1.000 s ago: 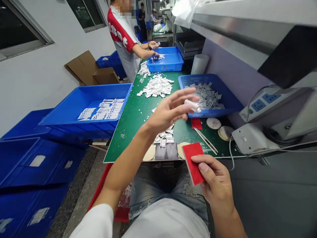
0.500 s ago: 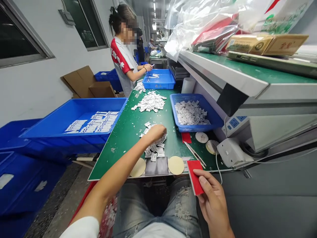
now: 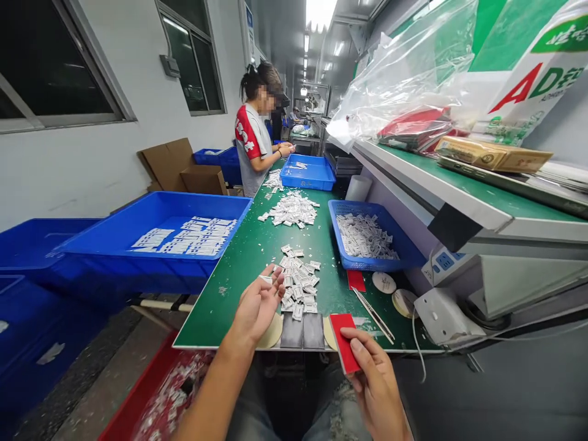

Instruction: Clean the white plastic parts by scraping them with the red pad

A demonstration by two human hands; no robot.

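My left hand [image 3: 258, 303] is turned palm up beside the near pile of small white plastic pieces [image 3: 298, 282]. Its fingers are curled around one small white plastic piece [image 3: 266, 279]. At the table's front edge, my right hand [image 3: 374, 373] grips a flat red block [image 3: 344, 344] with a pale edge, thumb on its red face. Two dark grey pads [image 3: 302, 331] lie along the front edge between a pair of cream discs [image 3: 271, 332], the right one partly hidden by the red block.
A blue basket [image 3: 337, 248] of white pieces stands right, near tweezers [image 3: 374, 315] and a red square [image 3: 356, 280]. Another pile [image 3: 294, 209] lies farther back. A large blue bin [image 3: 138, 260] is left; a shelf [image 3: 482, 190] overhangs right. A co-worker [image 3: 252, 135] stands beyond.
My left hand has drawn back from the near pile and turned palm up, with a white piece in its fingers. The red block has moved left in view, over a cream disc. The camera view has shifted.
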